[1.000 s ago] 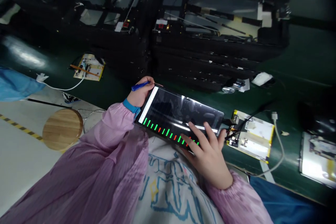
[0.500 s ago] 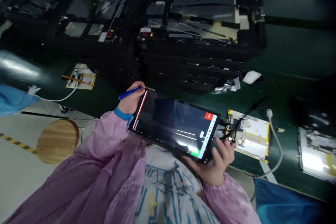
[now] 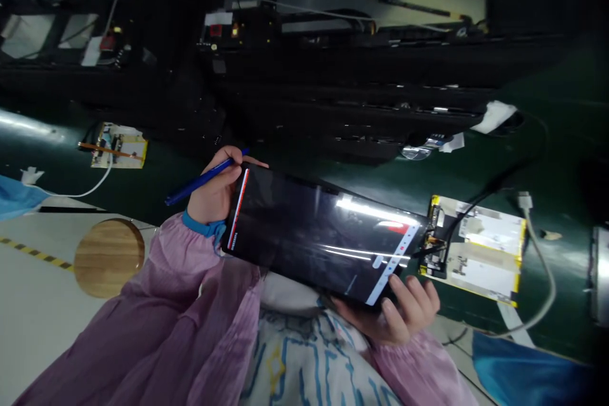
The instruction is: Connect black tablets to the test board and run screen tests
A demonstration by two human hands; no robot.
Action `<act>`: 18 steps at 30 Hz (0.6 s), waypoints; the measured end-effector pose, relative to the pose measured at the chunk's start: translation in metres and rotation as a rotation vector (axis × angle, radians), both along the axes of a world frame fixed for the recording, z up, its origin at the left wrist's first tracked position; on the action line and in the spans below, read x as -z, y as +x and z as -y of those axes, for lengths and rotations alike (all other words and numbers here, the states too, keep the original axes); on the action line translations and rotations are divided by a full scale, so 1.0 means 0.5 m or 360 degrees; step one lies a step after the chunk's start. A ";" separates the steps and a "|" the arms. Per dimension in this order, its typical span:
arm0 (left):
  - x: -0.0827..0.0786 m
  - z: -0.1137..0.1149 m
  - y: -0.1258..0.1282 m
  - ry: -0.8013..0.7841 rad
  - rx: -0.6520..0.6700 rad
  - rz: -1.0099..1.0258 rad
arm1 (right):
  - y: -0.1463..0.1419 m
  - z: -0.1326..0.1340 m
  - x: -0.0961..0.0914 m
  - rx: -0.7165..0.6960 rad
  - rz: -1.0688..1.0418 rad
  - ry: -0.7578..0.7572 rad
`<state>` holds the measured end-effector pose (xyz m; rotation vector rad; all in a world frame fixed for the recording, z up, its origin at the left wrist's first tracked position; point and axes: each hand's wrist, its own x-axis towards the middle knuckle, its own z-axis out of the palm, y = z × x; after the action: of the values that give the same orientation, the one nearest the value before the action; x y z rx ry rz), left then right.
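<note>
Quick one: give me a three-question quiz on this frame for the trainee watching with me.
1. True or false: the left hand holds a blue pen as well as the edge of the tablet.
2. What does the right hand grip? A) the tablet's right end B) the tablet's left end C) the pen
3. Fill in: the yellow-edged board lies on the green table to the ___ of the tablet.
Key: 1 true; 2 A; 3 right.
</note>
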<state>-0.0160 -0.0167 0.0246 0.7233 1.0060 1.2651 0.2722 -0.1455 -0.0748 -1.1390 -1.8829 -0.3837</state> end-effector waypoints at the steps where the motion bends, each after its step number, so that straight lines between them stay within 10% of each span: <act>1: 0.000 -0.001 0.001 -0.0006 0.0001 0.0007 | 0.000 0.000 0.000 0.0031 0.0019 -0.0003; 18: 0.004 -0.005 0.002 -0.0078 -0.0061 0.0030 | -0.013 -0.003 -0.029 0.0045 0.0043 -0.0118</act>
<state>-0.0150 -0.0143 0.0226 0.6562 1.0366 1.2741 0.2655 -0.1439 -0.0603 -1.2163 -1.9200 -0.3497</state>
